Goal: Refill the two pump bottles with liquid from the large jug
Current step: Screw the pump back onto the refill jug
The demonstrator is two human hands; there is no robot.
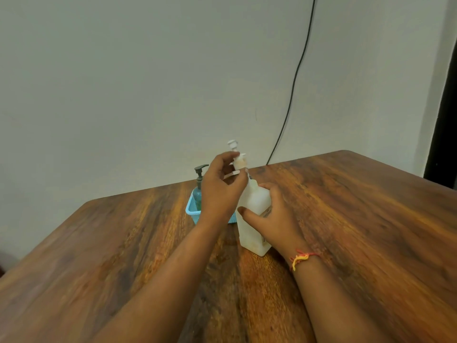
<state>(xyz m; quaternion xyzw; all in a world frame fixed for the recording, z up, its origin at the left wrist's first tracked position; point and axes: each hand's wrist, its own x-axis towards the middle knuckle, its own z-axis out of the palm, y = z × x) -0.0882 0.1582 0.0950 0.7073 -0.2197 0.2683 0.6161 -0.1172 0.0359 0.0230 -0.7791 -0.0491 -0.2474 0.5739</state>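
Pump bottles come first as you scan from the left: the blue-green pump bottle [198,194] with its dark pump head [200,169] stands upright in the light blue basket [191,211] near the far edge of your wooden table [118,243]. Just right of it, your left hand [221,189] is raised in front of the basket, fingers curled and pinching the white pump head [238,157], which sits tilted above the white bottle [252,219]. Whether the pump is screwed on or lifted free is too blurred to tell. That white bottle stands upright on the table, touching the basket's right side. Your right hand [274,219] wraps its side, thumb in front and fingers round the far face, pressing it steady. An orange and yellow thread band [303,258] circles your right wrist. A black cable [294,80] runs down the wall behind.
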